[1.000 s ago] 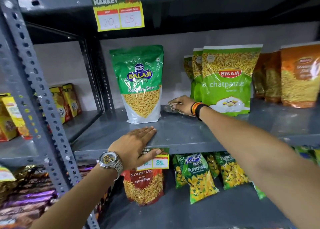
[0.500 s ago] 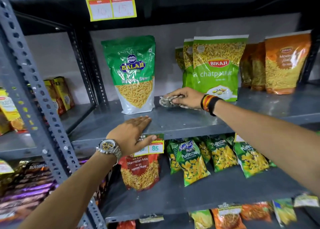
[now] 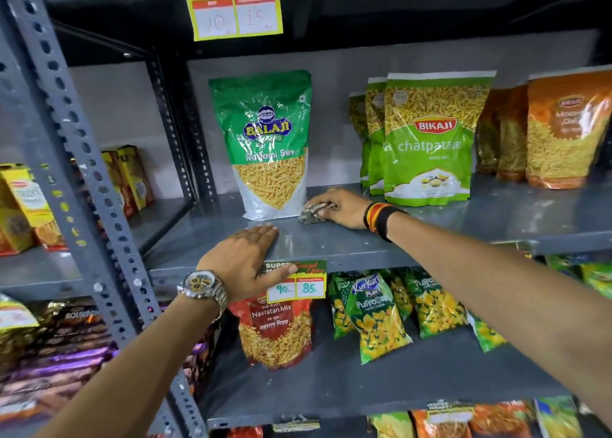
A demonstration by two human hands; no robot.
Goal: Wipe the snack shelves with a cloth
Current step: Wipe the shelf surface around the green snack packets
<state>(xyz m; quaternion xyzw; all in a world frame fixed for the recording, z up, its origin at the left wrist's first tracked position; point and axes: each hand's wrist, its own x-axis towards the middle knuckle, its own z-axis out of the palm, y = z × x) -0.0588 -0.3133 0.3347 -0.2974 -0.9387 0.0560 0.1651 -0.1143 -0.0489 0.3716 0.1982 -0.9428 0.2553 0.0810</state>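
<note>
Two hands on the middle shelf (image 3: 347, 242): right hand (image 3: 341, 207) has fingers closed around a bunched cloth (image 3: 311, 214), pressed to the shelf just beside the Balaji pouch (image 3: 270, 146), likely wiping round its base. Left hand (image 3: 245, 259) lies flat, fingers open, on the front edge, probably bracing. Grey metal racking, store aisle, plain wall behind.

The right hand (image 3: 342, 207) with the bunched cloth (image 3: 311, 213) is now further left along the shelf (image 3: 430, 229), right beside the bottom corner of the green Balaji packet (image 3: 268, 146), away from the Bikaji packets (image 3: 430, 139).
</note>
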